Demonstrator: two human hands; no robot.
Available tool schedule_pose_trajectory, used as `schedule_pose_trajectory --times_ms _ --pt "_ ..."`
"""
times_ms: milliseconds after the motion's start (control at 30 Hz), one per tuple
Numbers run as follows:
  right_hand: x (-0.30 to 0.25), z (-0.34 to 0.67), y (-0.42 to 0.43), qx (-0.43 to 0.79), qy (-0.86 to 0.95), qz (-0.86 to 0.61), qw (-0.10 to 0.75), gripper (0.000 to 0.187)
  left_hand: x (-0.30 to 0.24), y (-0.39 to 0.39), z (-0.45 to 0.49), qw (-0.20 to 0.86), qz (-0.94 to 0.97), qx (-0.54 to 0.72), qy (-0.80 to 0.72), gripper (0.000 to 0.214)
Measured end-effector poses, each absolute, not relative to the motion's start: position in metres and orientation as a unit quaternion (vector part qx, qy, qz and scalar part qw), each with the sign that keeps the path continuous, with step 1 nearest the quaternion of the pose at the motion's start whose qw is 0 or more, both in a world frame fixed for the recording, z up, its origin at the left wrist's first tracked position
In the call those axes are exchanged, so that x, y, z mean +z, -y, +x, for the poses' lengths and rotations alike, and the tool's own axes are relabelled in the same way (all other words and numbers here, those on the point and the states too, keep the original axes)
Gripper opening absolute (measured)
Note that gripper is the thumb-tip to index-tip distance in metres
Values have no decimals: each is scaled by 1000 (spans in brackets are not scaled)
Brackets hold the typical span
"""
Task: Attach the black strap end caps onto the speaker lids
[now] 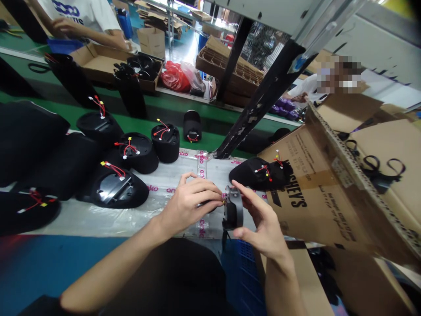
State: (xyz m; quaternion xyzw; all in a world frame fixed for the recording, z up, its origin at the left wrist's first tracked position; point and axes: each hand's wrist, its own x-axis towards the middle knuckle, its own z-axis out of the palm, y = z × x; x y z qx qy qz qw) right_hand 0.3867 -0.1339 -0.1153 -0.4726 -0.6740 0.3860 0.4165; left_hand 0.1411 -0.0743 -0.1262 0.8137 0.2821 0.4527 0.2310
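Observation:
My right hand [263, 219] grips a small round black and grey part [233, 210], thumb and fingers around its rim. My left hand [192, 199] pinches something small and dark at the part's left edge; I cannot make out what it is. Both hands hover over a plastic-covered work surface [131, 215]. Several black dome-shaped housings with red, white and yellow wires lie to the left, the nearest one [113, 186] just left of my left hand. Another wired housing [259, 173] lies right behind my right hand.
A large open cardboard box [315, 193] stands tilted at the right, with black looped parts [378, 164] inside. A green conveyor belt [171, 112] runs behind, past a black post [259, 101]. Other people work at cartons [98, 61] at the far side. A blue crate [245, 263] sits below.

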Motion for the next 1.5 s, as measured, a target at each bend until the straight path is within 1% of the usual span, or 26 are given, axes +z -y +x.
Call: schedule_pose_trajectory --times_ms 100,167,267,333,400,467,600,667,767,833,867,933,1000,1100,1167,1233,1300,1333,1400,1500 --pt "-115 378 131 394 660 -473 430 94 -132 77 138 258 785 466 -315 8" --pt "-112 368 130 381 671 -470 429 93 -137 80 138 271 754 489 -345 5" --pt "-102 351 125 299 712 -486 410 90 -141 81 137 262 746 510 -339 11" --pt "-96 342 121 264 727 -489 403 86 -142 79 133 271 767 494 -306 17" --pt "-92 337 117 262 727 -484 409 79 -143 76 128 301 778 470 -288 21" --pt "-94 334 114 270 723 -480 417 76 -143 75 126 333 767 460 -299 20" --pt "-103 330 113 236 720 -490 431 78 -147 78 132 379 710 476 -355 20" --pt "-108 325 113 204 716 -507 434 79 -152 80 133 422 670 488 -366 20" --pt "-114 313 111 156 718 -525 429 78 -162 80 127 541 584 525 -301 25" --pt "-116 305 109 127 721 -539 417 79 -168 79 121 604 530 540 -250 35" --pt "-117 302 108 120 719 -547 411 80 -169 79 118 617 525 533 -244 42" --pt "-118 301 107 139 711 -559 403 82 -169 80 118 603 555 505 -270 50" --pt "-122 309 108 221 694 -550 408 82 -168 82 124 565 591 483 -314 51" --pt "-135 327 110 385 627 -495 462 72 -168 81 133 528 595 494 -350 52" --pt "-145 337 110 459 566 -448 517 66 -170 79 136 529 594 501 -342 52" --pt "-152 341 109 488 528 -422 552 61 -169 77 133 534 602 502 -318 48" --pt "-152 339 107 474 531 -434 552 51 -162 76 126 517 619 507 -303 40" --pt "-150 338 107 460 542 -449 542 45 -154 77 122 488 637 507 -315 33" --pt "-146 333 105 435 560 -478 518 35 -134 77 115 387 698 475 -370 20" --pt "-141 329 104 421 561 -495 512 31 -98 75 113 214 807 345 -428 10"
